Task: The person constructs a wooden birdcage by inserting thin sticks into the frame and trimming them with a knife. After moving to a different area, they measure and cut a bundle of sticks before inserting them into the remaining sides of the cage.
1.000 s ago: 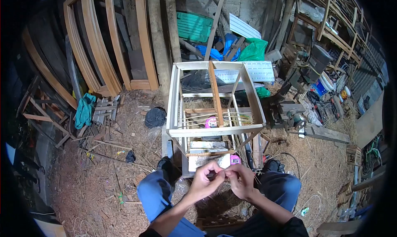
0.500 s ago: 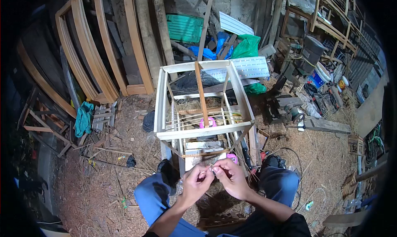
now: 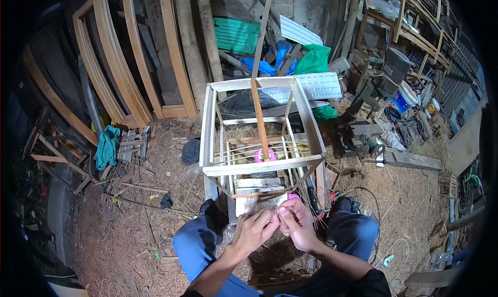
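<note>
Fingers (image 3: 272,218) of left hand (image 3: 254,230) and right hand (image 3: 299,226) pinch shut, tips touching (contents hidden), beside pale wooden frame (image 3: 259,166).

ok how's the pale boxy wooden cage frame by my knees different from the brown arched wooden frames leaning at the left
The pale boxy wooden cage frame is a box of straight bars; the brown arched wooden frames are flat and curve at the top. The cage frame stands free on the straw-covered floor; the arched frames lean at a slant. The cage frame's wood is light, the arched frames' darker orange-brown. Both are open wooden frames.
</note>
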Action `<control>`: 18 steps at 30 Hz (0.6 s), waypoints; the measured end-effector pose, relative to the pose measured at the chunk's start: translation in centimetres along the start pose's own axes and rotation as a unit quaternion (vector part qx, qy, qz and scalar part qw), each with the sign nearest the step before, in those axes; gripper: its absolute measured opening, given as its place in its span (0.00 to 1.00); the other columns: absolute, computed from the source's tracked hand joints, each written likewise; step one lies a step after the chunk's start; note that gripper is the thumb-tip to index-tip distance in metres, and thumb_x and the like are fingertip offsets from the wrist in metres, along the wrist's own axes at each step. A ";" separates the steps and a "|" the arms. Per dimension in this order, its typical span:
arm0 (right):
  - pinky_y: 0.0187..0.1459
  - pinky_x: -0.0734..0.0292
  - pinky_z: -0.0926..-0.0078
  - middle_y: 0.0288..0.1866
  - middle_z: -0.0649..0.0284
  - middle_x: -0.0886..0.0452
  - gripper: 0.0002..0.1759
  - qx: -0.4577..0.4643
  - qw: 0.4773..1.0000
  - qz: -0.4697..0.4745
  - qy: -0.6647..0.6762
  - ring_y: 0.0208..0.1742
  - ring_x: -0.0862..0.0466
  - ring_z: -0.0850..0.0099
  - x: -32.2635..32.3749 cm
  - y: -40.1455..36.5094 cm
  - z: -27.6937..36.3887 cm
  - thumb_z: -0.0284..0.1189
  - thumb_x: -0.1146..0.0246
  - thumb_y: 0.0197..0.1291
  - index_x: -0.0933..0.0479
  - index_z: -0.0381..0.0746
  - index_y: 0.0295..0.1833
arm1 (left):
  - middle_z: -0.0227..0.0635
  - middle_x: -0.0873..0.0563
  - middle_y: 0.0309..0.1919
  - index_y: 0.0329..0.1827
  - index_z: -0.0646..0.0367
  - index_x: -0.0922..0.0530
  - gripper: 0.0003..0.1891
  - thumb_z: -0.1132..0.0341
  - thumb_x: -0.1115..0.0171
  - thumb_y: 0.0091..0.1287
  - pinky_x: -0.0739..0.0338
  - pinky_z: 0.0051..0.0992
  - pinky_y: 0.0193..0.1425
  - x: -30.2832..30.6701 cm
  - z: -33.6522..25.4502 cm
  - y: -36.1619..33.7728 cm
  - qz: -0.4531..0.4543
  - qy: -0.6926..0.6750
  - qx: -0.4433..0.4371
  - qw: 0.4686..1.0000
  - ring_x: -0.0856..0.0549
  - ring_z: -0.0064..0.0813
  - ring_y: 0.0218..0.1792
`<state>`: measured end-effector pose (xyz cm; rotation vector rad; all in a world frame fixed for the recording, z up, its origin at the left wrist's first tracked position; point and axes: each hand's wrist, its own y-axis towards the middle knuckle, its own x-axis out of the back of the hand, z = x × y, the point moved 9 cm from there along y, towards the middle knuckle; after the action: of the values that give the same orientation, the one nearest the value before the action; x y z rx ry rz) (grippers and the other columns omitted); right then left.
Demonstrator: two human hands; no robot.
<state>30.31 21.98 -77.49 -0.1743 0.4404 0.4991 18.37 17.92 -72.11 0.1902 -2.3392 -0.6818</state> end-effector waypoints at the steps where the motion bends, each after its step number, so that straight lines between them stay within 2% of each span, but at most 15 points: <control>1: 0.27 0.35 0.84 0.35 0.70 0.23 0.09 0.002 0.999 0.002 -0.045 0.28 0.30 0.86 0.0 0.0 0.1 0.34 0.42 0.82 0.29 0.39 0.55 | 0.40 0.13 0.32 0.41 0.59 0.21 0.07 0.72 0.29 0.67 0.19 0.39 0.27 -0.2 0.0 -0.1 0.011 0.005 -0.002 1.000 0.13 0.46 0.26; 5: 0.34 0.30 0.82 0.36 0.69 0.21 0.11 -0.004 0.988 0.025 -0.151 0.33 0.25 0.84 0.1 0.7 0.3 0.34 0.41 0.81 0.27 0.38 0.58 | 0.42 0.14 0.29 0.41 0.59 0.22 0.07 0.70 0.29 0.68 0.19 0.39 0.27 0.0 0.6 0.0 -0.013 -0.018 0.035 0.999 0.12 0.47 0.26; 7: 0.37 0.28 0.82 0.38 0.69 0.20 0.12 0.008 0.978 0.032 -0.206 0.36 0.23 0.84 -0.2 0.8 1.6 0.33 0.41 0.81 0.26 0.37 0.60 | 0.36 0.19 0.21 0.36 0.60 0.22 0.09 0.72 0.27 0.67 0.23 0.29 0.23 0.1 0.7 0.1 -0.048 -0.002 0.015 0.999 0.17 0.31 0.18; 8: 0.40 0.26 0.81 0.40 0.68 0.19 0.12 0.021 0.965 0.040 -0.258 0.39 0.21 0.84 -0.4 0.8 2.1 0.32 0.42 0.81 0.26 0.36 0.61 | 0.36 0.19 0.21 0.36 0.60 0.22 0.09 0.72 0.27 0.67 0.23 0.29 0.23 0.0 0.8 0.1 -0.045 -0.001 0.013 0.999 0.17 0.31 0.18; 12: 0.44 0.24 0.82 0.44 0.69 0.18 0.12 0.058 0.971 0.045 -0.227 0.43 0.20 0.84 -0.9 0.8 2.1 0.30 0.42 0.81 0.25 0.35 0.62 | 0.34 0.22 0.18 0.37 0.61 0.23 0.10 0.71 0.28 0.70 0.26 0.25 0.23 -0.1 1.4 -0.1 -0.045 -0.047 0.064 0.996 0.20 0.22 0.18; 14: 0.50 0.24 0.82 0.46 0.69 0.18 0.11 0.050 0.982 0.062 -0.168 0.48 0.20 0.84 -1.3 0.7 2.2 0.28 0.42 0.81 0.25 0.35 0.62 | 0.33 0.23 0.18 0.37 0.62 0.23 0.10 0.71 0.28 0.70 0.28 0.24 0.24 -0.1 1.6 -0.1 -0.042 -0.067 0.085 0.993 0.21 0.18 0.19; 16: 0.49 0.25 0.82 0.46 0.70 0.19 0.11 0.046 0.985 0.069 -0.151 0.48 0.21 0.85 -1.1 0.6 2.3 0.29 0.42 0.82 0.25 0.35 0.62 | 0.31 0.21 0.19 0.38 0.62 0.23 0.08 0.73 0.30 0.71 0.29 0.21 0.25 -0.4 2.1 -0.4 -0.017 -0.100 0.115 0.988 0.22 0.12 0.22; 18: 0.49 0.26 0.83 0.46 0.71 0.20 0.11 0.042 0.987 0.077 -0.135 0.47 0.22 0.85 -0.9 0.4 2.4 0.29 0.42 0.82 0.25 0.35 0.61 | 0.30 0.19 0.20 0.38 0.63 0.22 0.07 0.74 0.31 0.71 0.28 0.20 0.25 -0.3 1.9 -0.4 -0.017 -0.131 0.102 0.986 0.22 0.11 0.23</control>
<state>30.28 22.59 -74.92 0.0107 0.2098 0.6451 17.30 18.48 -73.70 0.2444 -2.6655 -0.5077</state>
